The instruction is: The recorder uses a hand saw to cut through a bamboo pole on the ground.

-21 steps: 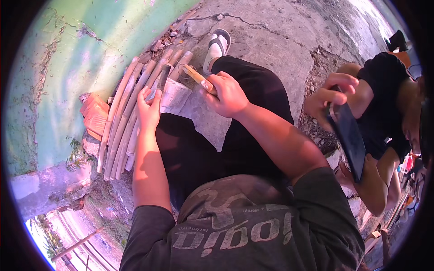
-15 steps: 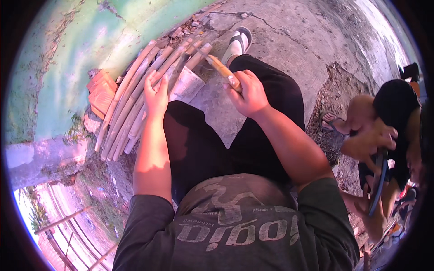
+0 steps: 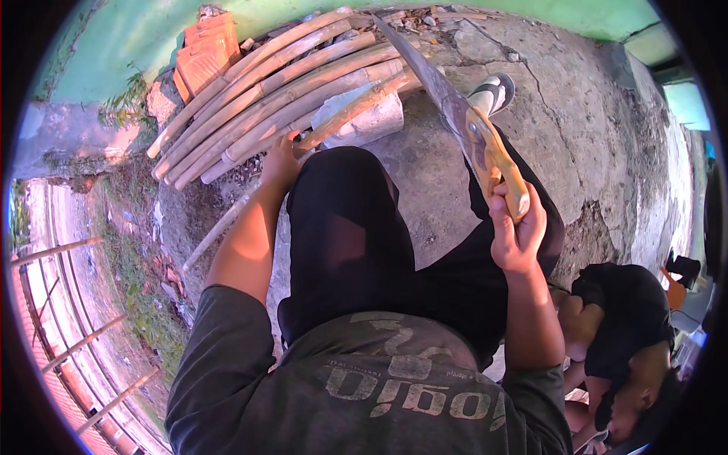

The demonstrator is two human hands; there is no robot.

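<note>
The left hand (image 3: 282, 162) grasps a bamboo pole (image 3: 353, 111), which extends beyond it over the left edge of a concrete block (image 3: 379, 123); the right hand (image 3: 519, 227), well apart, grips a handsaw (image 3: 456, 114).

- Cracked concrete floor (image 3: 436, 171) is spreading around a pale block (image 3: 379, 123), itself resting there.
- Bamboo poles (image 3: 277, 114) are lying along the block's left and far sides.
- Orange tiles (image 3: 211, 49) are sitting farther left of the block.
</note>
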